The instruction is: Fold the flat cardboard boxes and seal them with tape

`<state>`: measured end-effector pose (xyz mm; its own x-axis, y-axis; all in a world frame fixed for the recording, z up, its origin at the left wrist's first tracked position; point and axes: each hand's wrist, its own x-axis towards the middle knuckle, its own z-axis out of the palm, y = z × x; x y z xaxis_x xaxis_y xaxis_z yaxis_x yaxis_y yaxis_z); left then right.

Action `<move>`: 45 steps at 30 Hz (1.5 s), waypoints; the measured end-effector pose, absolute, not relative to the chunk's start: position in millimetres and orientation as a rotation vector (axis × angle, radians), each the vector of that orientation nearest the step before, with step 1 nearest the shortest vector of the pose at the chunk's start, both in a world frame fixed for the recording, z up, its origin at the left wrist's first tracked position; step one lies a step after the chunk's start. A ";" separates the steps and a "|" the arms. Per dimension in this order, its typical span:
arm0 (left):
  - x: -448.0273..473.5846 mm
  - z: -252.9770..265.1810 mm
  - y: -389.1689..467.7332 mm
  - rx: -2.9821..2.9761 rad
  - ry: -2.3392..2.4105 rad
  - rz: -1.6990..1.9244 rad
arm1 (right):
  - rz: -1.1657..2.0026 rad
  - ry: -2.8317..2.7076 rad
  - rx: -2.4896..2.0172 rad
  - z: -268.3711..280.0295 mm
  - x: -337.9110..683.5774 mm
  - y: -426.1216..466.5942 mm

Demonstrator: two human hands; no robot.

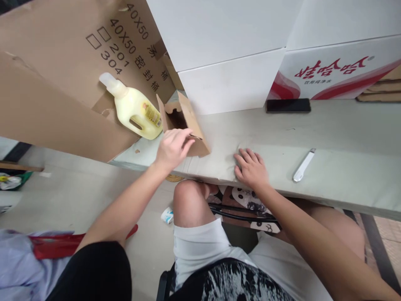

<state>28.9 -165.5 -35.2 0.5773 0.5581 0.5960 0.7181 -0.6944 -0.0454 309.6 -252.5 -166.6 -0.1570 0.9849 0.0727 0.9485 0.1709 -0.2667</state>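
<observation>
At the table's left end, a small brown cardboard box (196,129) stands with its top flaps up and a dark inside. My left hand (172,146) is at its near top edge, thumb and forefinger closed over the rim. My right hand (252,167) lies palm down on the table near the front edge, fingers stretched out and holding nothing. Against the box's left side leans a pale yellow jug-shaped bottle (134,109) with a white cap and a handle. To the right of my right hand rests a white utility knife (303,165).
A black phone (288,105) lies at the back, before large white cartons (232,83). A tall brown carton (62,79) rises on the left. The greenish table top (338,163) runs off to the right, its front edge above my knees.
</observation>
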 end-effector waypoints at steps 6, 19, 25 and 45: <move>92.7 -33.3 -215.6 -2.635 -0.883 -1.029 | 0.260 -2.115 -1.766 -172.7 312.2 -250.0; 178.2 -33.0 -259.2 -2.851 -0.618 -1.257 | 0.418 -1.630 -1.457 -139.5 382.4 -305.5; 167.8 -21.6 -254.6 -2.905 -0.707 -1.356 | 0.291 -1.671 -1.152 -89.9 372.6 -300.6; 154.7 -35.5 -229.8 -2.775 -0.921 -1.232 | -0.090 -1.633 -1.405 -79.2 351.3 -270.4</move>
